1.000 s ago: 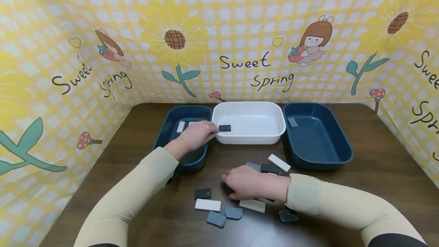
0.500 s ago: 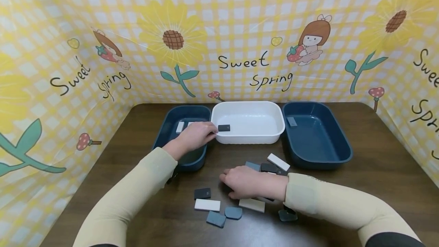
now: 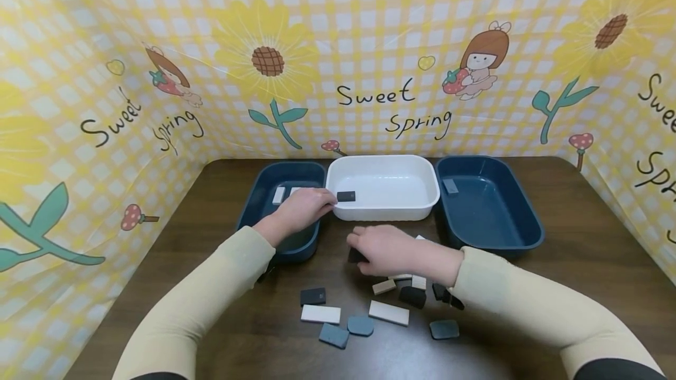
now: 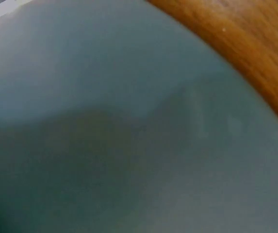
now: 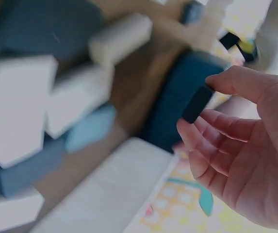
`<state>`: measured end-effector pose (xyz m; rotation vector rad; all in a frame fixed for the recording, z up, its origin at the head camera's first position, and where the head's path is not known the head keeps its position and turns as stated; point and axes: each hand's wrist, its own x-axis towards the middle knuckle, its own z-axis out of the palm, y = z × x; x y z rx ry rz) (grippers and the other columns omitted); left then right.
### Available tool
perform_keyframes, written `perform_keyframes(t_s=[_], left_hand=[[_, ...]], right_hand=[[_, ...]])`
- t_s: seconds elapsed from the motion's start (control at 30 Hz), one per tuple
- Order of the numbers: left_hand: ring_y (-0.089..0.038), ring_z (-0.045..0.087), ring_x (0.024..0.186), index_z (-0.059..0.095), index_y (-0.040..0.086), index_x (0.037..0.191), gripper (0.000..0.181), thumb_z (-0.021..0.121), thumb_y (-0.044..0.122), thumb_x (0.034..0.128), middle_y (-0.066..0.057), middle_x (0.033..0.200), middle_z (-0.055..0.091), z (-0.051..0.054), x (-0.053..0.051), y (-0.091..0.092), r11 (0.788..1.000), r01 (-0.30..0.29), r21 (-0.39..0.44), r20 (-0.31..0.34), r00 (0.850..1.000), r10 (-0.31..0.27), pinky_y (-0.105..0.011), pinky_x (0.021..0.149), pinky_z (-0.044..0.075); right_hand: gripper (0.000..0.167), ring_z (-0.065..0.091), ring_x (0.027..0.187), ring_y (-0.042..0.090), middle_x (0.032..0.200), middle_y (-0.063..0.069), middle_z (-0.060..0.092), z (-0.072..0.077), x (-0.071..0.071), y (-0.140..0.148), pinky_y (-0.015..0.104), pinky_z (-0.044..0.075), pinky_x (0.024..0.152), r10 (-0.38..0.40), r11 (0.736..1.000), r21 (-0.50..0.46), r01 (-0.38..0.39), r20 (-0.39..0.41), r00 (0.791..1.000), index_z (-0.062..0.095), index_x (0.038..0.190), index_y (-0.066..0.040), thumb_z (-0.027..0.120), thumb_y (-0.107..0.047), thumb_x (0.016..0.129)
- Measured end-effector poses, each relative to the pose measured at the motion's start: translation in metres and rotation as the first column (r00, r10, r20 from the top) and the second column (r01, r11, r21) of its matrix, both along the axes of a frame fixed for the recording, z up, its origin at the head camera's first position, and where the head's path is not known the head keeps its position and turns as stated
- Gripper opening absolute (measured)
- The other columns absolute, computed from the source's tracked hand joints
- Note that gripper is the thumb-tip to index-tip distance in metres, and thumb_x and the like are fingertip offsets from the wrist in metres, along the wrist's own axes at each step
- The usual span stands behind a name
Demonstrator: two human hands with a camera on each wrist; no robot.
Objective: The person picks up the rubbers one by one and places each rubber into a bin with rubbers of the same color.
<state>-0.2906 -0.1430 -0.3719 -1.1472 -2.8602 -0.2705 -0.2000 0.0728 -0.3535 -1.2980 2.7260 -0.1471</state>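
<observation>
My right hand (image 3: 388, 251) pinches a small black rectangular block (image 5: 198, 104) between thumb and fingertips, above the table in front of the white tub (image 3: 382, 214). At the adjoining rims of the left blue tub (image 3: 256, 189) and the white tub, my left hand (image 3: 303, 209) rests with bent fingers; the thumb and its hold are hidden. A black block (image 3: 346, 196) lies in the white tub near those fingers. White pieces (image 3: 279, 195) sit inside the left blue tub. Only a blurred blue-grey surface (image 4: 129, 73) and brown wood fill the left wrist view.
Right of the white tub stands another blue tub (image 3: 488, 204), with a grey-blue piece (image 3: 450, 186) inside. Loose white, black and grey-blue pieces lie on the brown table, including a white block (image 3: 389, 313) and a black block (image 3: 313, 297). A checked yellow cloth (image 3: 380, 46) hangs behind.
My right hand has risen from the table and moved toward the white tub, now with a black block visible in its fingers. Pieces beneath it are uncovered. The left hand has stayed put.
</observation>
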Motion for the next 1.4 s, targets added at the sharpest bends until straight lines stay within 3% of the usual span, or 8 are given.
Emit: perform_keyframes(t_s=[0.27, 0.43, 0.57, 0.83, 1.13, 1.4], left_hand=[[-0.017, 0.064, 0.091, 0.072, 0.011, 0.11, 0.019, 0.068, 0.014, 0.0924, -0.004, 0.105, 0.071, -0.006, -0.002, 0.001, 1.0, 0.002, 0.016, 0.011, 1.0, -0.002, -0.034, 0.088, 0.051], [-0.018, 0.065, 0.092, 0.072, 0.01, 0.11, 0.018, 0.067, 0.013, 0.0924, -0.004, 0.105, 0.071, -0.006, -0.002, 0.001, 1.0, -0.007, 0.012, 0.012, 1.0, 0.007, -0.035, 0.088, 0.051], [-0.019, 0.065, 0.096, 0.072, 0.01, 0.112, 0.02, 0.067, 0.013, 0.0926, -0.005, 0.107, 0.07, -0.004, -0.002, 0.001, 1.0, -0.023, 0.003, 0.029, 0.999, 0.022, -0.036, 0.09, 0.051], [-0.02, 0.065, 0.099, 0.071, 0.009, 0.114, 0.021, 0.066, 0.014, 0.0935, -0.006, 0.11, 0.07, -0.001, -0.001, 0.0, 0.999, -0.032, 0.0, 0.041, 0.999, 0.032, -0.036, 0.091, 0.05], [-0.02, 0.065, 0.099, 0.072, 0.008, 0.112, 0.021, 0.066, 0.014, 0.0934, -0.006, 0.11, 0.07, -0.001, 0.001, 0.002, 1.0, -0.017, 0.002, 0.02, 1.0, 0.017, -0.036, 0.09, 0.05], [-0.02, 0.065, 0.099, 0.072, 0.008, 0.112, 0.021, 0.067, 0.014, 0.093, -0.007, 0.11, 0.07, -0.001, 0.0, 0.001, 1.0, -0.017, 0.004, 0.019, 1.0, 0.017, -0.036, 0.09, 0.05]], right_hand=[[0.025, 0.053, 0.071, 0.011, 0.088, -0.002, 0.059, 0.034, -0.028, 0.009, 0.026, 0.046, 0.062, -0.144, 0.987, -0.083, 0.139, -0.053, 0.988, 0.067, 0.105, -0.009, 0.072, -0.022, 0.085], [0.026, 0.054, 0.069, 0.015, 0.087, 0.002, 0.06, 0.042, -0.055, 0.014, 0.029, 0.047, 0.062, -0.233, 0.969, -0.11, 0.221, -0.112, 0.966, 0.067, 0.103, -0.007, 0.073, -0.022, 0.084], [0.027, 0.056, 0.07, 0.018, 0.089, 0.005, 0.062, 0.043, -0.075, 0.015, 0.031, 0.047, 0.064, -0.307, 0.948, -0.119, 0.296, -0.09, 0.947, 0.067, 0.105, -0.005, 0.072, -0.022, 0.085], [0.025, 0.057, 0.08, 0.023, 0.096, 0.009, 0.063, 0.033, -0.108, 0.012, 0.035, 0.048, 0.073, -0.427, 0.901, -0.083, 0.426, 0.004, 0.904, 0.066, 0.107, -0.003, 0.07, -0.017, 0.086], [0.012, 0.055, 0.078, 0.025, 0.089, 0.009, 0.064, 0.01, -0.132, 0.013, 0.037, 0.047, 0.072, -0.514, 0.856, -0.017, 0.516, 0.067, 0.855, 0.065, 0.095, -0.002, 0.067, -0.01, 0.086], [0.019, 0.054, 0.092, 0.025, 0.111, 0.015, 0.062, -0.013, -0.143, 0.002, 0.039, 0.047, 0.086, -0.578, 0.814, 0.029, 0.58, 0.146, 0.803, 0.063, 0.11, 0.002, 0.053, -0.001, 0.094]])
